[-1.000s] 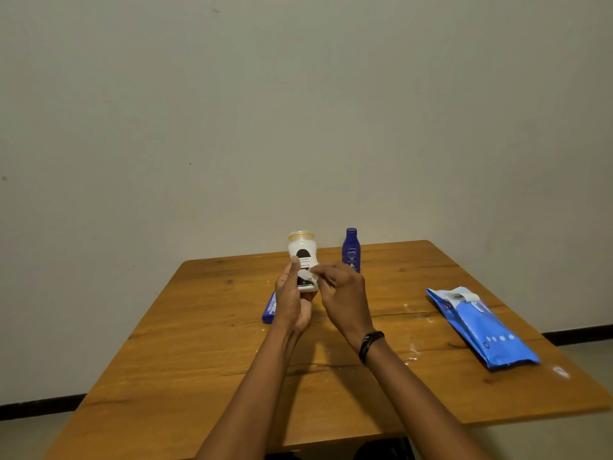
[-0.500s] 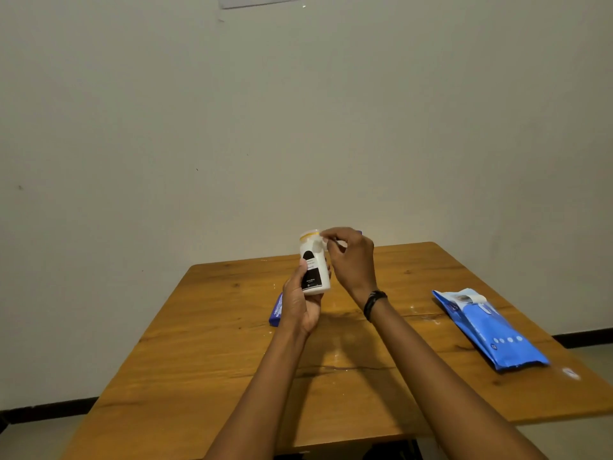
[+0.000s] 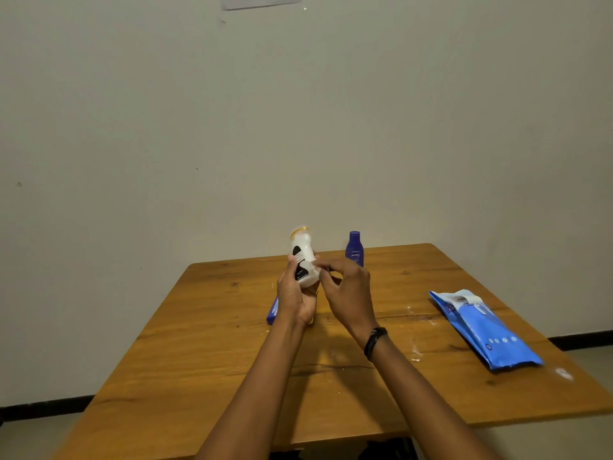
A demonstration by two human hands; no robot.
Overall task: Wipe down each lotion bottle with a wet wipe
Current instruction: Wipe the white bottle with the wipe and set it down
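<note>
Above the middle of the wooden table (image 3: 205, 353), you held the white lotion bottle (image 3: 303, 260) in your left hand (image 3: 295, 298), clear of the tabletop. Your fingers were wrapped around its lower half from the left, with your thumb up along its front, so that hand was closed on the bottle. It stood nearly upright, tipped slightly to the left, its yellow-rimmed cap on top and a black patch on its label facing you.

Your right hand (image 3: 348, 293) sat just beside the bottle on its right, fingers curled inward and fingertips (image 3: 319, 264) pinched together against the bottle's side. A small pale scrap showed at those fingertips, but you could not tell from this view whether it was the wet wipe or part of the bottle, nor whether that hand truly gripped anything. A dark band (image 3: 374, 341) circled your right wrist.

Behind your right hand, the blue lotion bottle (image 3: 354, 249) stood upright on the table near its far edge, apart from the white one. Under your left hand, a blue tube (image 3: 272, 310) lay flat on the wood, mostly hidden by your wrist. Well off to the right, the blue pack of wet wipes (image 3: 484, 330) lay flat near the table's right edge, its flap peeled up at the far end. White smears marked the wood between your right arm and the pack.
</note>
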